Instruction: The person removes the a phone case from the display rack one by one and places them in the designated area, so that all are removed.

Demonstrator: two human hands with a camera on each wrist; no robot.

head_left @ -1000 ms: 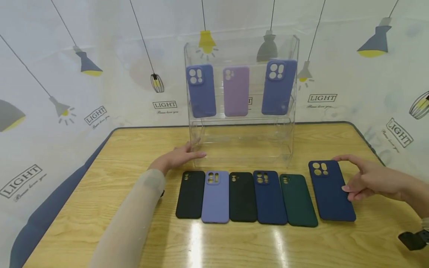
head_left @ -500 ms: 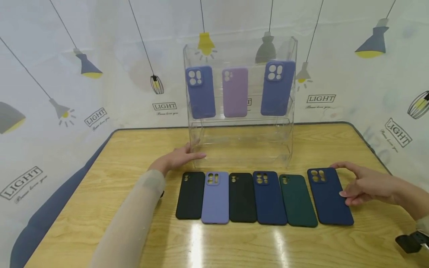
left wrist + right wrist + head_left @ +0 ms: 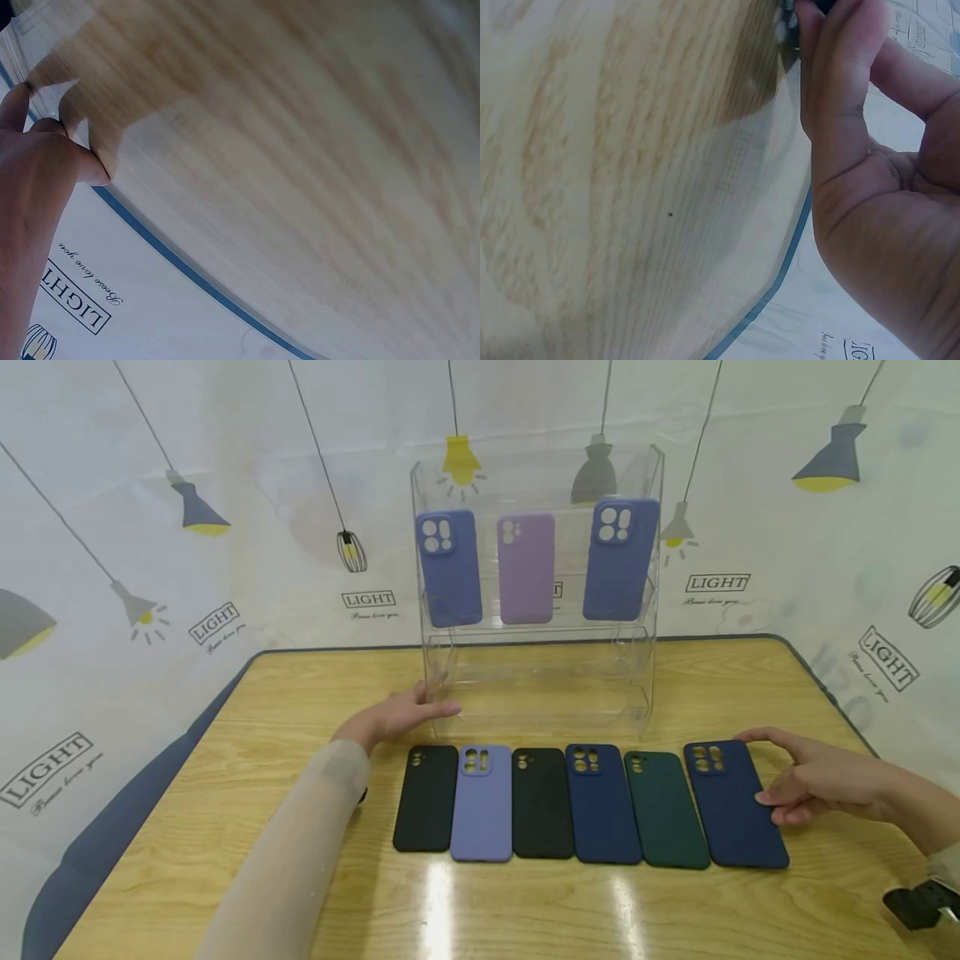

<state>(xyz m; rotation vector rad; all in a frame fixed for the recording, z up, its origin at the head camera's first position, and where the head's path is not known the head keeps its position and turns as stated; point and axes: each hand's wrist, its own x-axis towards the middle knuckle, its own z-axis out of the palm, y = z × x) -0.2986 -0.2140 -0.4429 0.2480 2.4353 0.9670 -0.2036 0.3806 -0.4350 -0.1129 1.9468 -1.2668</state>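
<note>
At the right end of a row on the table, my right hand (image 3: 832,781) pinches a navy phone case (image 3: 738,810) by its top edge and right side. The case lies close beside a dark green phone case (image 3: 669,810). Further left in the row are another navy case (image 3: 604,806), a black case (image 3: 543,806), a lavender case (image 3: 482,810) and a second black case (image 3: 426,797). My left hand (image 3: 397,710) holds the lower left side of a clear display stand (image 3: 540,721), thumb in front and fingers partly hidden behind the side.
On the stand's upper tier lean two blue phone cases, the left one (image 3: 452,581) and the right one (image 3: 618,572), with a pink case (image 3: 527,572) between them. A lamp-patterned cloth (image 3: 300,602) hangs behind the wooden table (image 3: 247,793).
My right hand has lowered the navy case and drawn it slightly left, so it now lies lined up next to the green one. The left hand stays at the stand.
</note>
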